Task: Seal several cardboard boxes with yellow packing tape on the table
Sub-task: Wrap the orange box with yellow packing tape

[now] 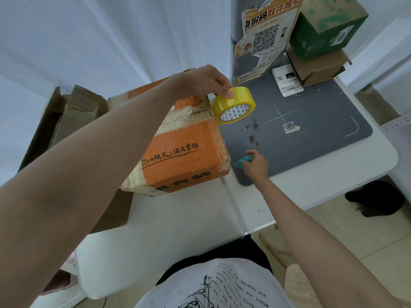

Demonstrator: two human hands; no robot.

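Note:
My left hand point(205, 82) pinches a roll of yellow packing tape point(233, 105) and holds it in the air above the right end of an orange cardboard box point(184, 150). The box lies on the white table point(189, 218), its top seam covered with old tape. My right hand point(255, 164) reaches down onto the grey mat point(311, 134) just right of the box, its fingers closed around a small teal cutter point(243, 162).
A green box point(327, 27) stacked on a brown box point(320, 67) stands at the back right beside a white label point(287, 81) and an orange poster point(266, 34). Flattened cardboard point(73, 116) lies at the left. A paper scrap point(291, 127) sits on the mat.

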